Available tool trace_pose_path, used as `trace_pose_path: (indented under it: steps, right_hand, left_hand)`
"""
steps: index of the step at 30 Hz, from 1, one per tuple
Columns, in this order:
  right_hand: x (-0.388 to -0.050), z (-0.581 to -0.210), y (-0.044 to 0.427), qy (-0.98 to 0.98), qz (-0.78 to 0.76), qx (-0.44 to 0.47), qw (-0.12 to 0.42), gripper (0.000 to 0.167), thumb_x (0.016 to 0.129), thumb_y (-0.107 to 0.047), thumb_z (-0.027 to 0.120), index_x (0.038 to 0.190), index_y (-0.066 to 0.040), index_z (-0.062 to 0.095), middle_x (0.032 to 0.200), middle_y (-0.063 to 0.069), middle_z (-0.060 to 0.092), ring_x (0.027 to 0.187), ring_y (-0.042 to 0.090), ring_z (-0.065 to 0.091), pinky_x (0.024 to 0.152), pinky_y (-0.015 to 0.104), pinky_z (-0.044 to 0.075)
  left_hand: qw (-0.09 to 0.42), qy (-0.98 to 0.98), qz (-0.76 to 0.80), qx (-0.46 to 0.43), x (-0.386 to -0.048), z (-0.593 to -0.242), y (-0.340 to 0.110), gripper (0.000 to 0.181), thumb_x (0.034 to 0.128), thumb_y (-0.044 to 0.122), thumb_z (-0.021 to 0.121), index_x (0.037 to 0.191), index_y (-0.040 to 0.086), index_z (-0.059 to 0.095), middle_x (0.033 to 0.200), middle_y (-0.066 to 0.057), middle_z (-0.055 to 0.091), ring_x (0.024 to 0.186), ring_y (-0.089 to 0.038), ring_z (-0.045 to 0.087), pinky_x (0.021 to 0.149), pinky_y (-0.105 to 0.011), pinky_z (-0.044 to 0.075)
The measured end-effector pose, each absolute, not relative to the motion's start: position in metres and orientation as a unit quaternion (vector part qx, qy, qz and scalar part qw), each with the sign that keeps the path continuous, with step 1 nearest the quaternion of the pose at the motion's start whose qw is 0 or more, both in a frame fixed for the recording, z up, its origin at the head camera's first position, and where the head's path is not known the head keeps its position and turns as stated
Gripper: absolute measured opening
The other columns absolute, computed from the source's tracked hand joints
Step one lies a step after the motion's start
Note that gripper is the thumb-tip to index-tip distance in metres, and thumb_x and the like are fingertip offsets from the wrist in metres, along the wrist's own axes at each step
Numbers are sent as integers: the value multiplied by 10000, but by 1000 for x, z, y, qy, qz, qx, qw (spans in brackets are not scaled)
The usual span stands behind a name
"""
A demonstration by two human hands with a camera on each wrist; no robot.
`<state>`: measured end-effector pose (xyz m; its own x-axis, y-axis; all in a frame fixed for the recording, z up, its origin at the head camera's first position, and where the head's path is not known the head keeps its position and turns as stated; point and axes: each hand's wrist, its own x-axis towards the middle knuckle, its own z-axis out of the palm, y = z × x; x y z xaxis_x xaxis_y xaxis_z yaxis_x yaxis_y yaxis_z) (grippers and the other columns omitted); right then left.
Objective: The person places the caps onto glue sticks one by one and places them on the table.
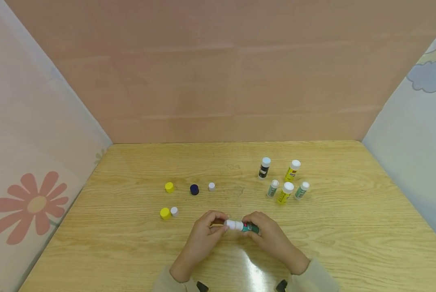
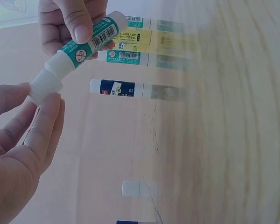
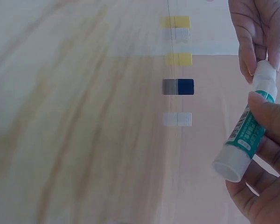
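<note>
In the head view my two hands meet over the near middle of the table around a green-and-white glue stick [image 1: 250, 228]. My right hand [image 1: 270, 235] grips its green labelled body, thumb and fingers on opposite sides. With thumb and fingertips, my left hand [image 1: 205, 235] pinches the white cap [image 2: 45, 88] at the other end. The left wrist view shows the stick [image 2: 91, 44] tilted, with cap and body in line and touching. Whether the cap is fully seated I cannot tell. In the right wrist view the stick's round white base [image 3: 229, 164] faces the camera.
Loose caps lie left of centre: a yellow cap [image 1: 169, 187], another yellow cap [image 1: 165, 213] beside a white cap [image 1: 174, 211], a dark blue cap [image 1: 194, 189] and a white cap [image 1: 212, 186]. Several glue sticks stand upright at right, including a dark one [image 1: 264, 170] and a yellow one [image 1: 283, 198].
</note>
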<state>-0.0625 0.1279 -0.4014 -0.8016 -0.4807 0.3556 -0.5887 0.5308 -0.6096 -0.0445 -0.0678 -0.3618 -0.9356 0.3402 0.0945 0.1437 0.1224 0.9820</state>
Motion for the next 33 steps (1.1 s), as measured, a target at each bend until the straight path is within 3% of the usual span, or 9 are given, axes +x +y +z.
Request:
trace_pose_path:
  steps: [33]
  right_hand:
    - [-62,-405,125,-871,377,308,61,255,686,-56,699,909,-76,575,875,-65,553,752,43,474,637,203,455]
  left_hand:
    - [87,741,647,160,-44,-366,-66,154,823,-55,523,967,-106,500,1025,-224,467,973,-317,484,776,-219,452]
